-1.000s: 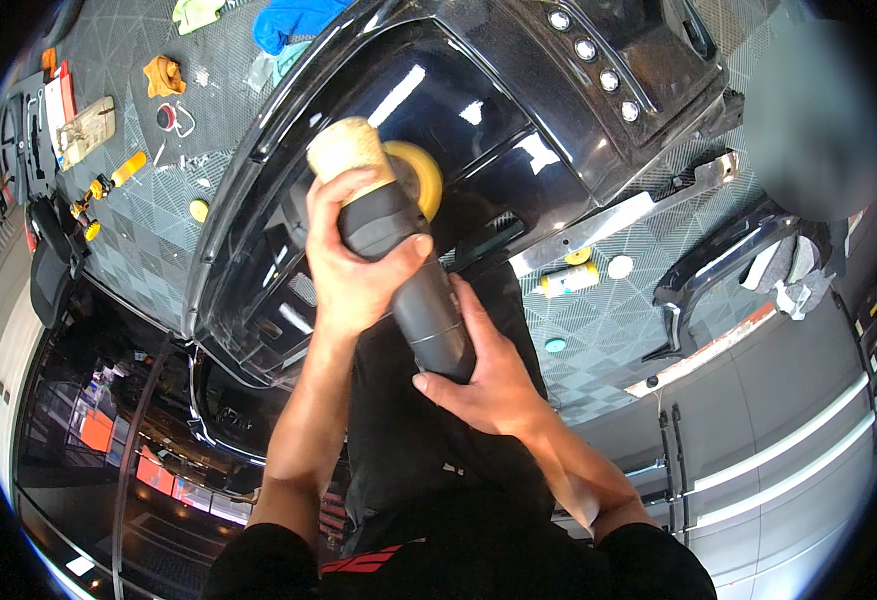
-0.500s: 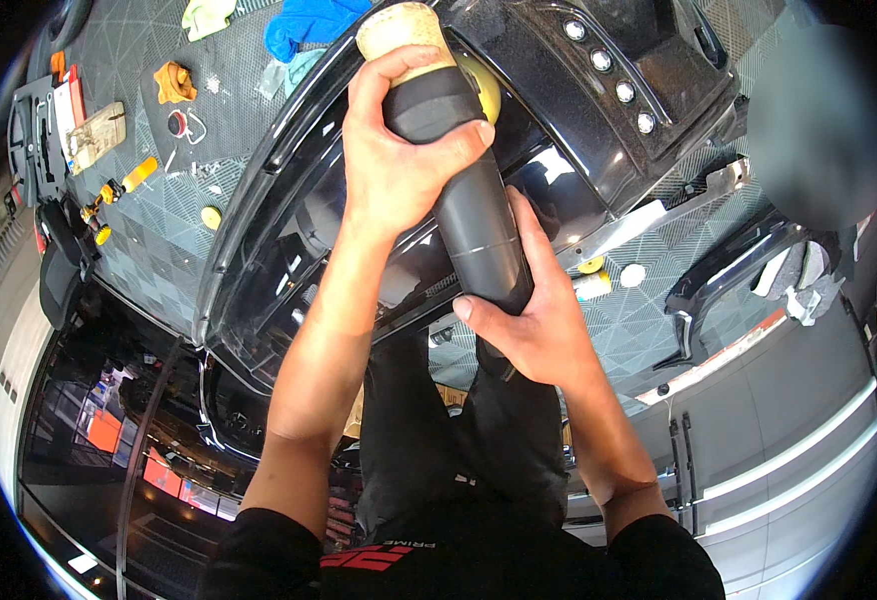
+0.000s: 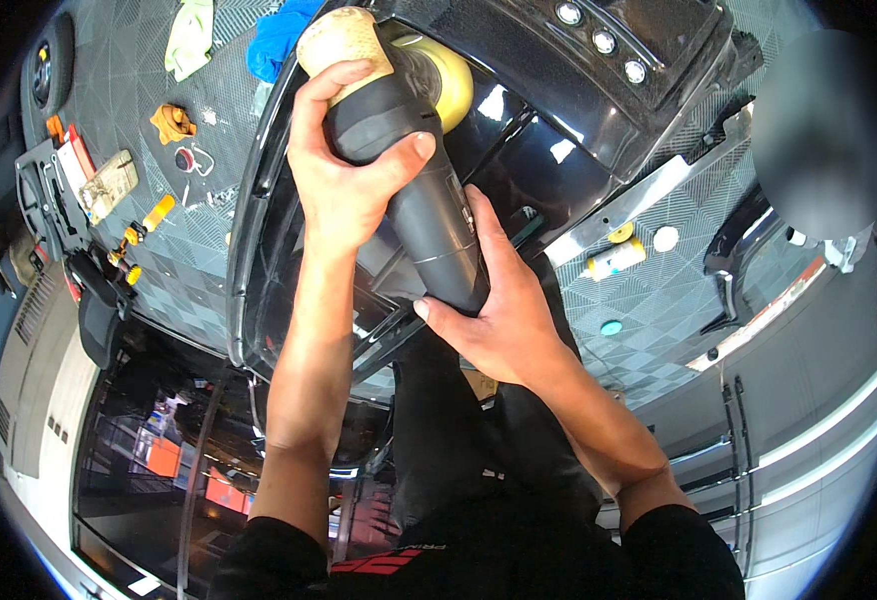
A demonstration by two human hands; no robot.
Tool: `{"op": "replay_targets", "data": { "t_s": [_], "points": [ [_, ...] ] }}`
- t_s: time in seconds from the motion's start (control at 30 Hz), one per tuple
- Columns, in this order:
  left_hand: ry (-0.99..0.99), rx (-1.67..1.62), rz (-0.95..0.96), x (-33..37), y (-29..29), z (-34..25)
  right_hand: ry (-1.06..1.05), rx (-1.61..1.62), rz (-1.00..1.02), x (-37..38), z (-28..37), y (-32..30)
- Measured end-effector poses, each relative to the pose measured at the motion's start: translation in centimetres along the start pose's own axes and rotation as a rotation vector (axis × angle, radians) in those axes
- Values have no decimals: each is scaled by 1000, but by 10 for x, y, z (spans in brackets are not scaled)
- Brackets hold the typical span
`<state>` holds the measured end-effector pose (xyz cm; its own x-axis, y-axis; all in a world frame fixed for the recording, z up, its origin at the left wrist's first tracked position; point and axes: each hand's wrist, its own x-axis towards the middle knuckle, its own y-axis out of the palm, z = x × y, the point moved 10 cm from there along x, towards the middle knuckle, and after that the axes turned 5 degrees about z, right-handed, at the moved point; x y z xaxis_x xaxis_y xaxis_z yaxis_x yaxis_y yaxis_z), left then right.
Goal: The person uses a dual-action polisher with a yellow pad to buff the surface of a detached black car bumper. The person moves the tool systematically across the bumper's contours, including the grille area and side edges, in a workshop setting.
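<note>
Both hands hold a black polisher [image 3: 434, 230] above a glossy black car bumper [image 3: 559, 90]. My left hand [image 3: 344, 190] is wrapped around its head end, fingers on the worn yellowish cover [image 3: 344, 45] and thumb across the black collar. Around the rear of the body closes my right hand [image 3: 509, 315], its thumb on the near side. A round yellow foam pad [image 3: 455, 85] shows under the head, over the bumper's surface; whether its whole face touches cannot be told. The tool lies slantwise, its head toward the far left.
On the tiled floor at left lie an orange cloth [image 3: 172, 123], a yellow-and-black tool [image 3: 139, 235], a green cloth [image 3: 191, 40] and a blue cloth [image 3: 277, 42]. A yellow-and-white bottle [image 3: 616, 258] and a dark trim part [image 3: 729, 265] lie at right. A blurred patch covers the upper right.
Both hands and the polisher have shifted left in the picture, and the view has moved too. More of the yellow pad now shows. Both grips stay the same.
</note>
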<state>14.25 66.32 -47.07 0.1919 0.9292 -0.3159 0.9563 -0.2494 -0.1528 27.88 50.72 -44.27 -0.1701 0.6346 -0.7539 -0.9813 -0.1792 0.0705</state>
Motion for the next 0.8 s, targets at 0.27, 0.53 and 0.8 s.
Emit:
{"op": "replay_targets", "data": {
  "t_s": [0.27,0.53,0.8],
  "points": [
    [-1,-8,-9,2,-6,0,-76,38,-2,3,-2,5],
    [60,-27,-6,-7,-3,-13,-123,22,-4,1,-9,6],
    [88,-17,-13,-10,-8,-21,-136,11,3,0,-8,10]
  ]
}}
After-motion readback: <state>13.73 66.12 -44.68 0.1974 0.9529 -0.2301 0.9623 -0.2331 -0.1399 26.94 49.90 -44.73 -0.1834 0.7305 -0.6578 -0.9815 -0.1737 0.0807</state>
